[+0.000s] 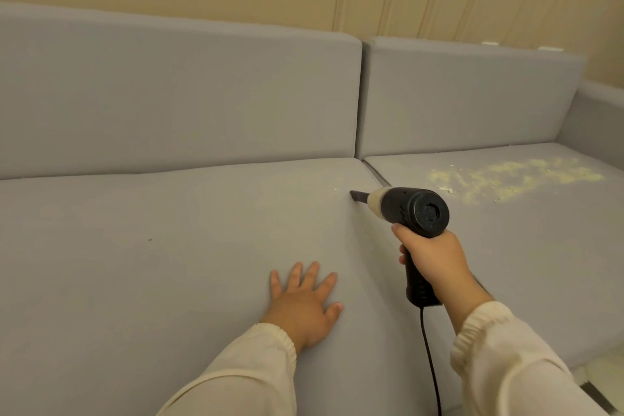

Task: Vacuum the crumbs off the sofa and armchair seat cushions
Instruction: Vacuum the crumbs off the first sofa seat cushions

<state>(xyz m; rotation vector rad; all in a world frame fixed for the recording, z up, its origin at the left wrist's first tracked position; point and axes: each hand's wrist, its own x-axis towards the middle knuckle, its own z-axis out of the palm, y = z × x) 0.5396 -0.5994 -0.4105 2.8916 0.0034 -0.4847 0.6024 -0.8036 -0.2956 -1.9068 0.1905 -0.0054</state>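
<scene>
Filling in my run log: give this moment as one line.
right hand grips vacuum | nozzle at left cushion edge | left hand flat on it | crumbs remain on right cushion

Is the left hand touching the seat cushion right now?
Touching. The head view shows the left hand lying flat, fingers spread, pressed on the left seat cushion, no gap beneath.
</scene>
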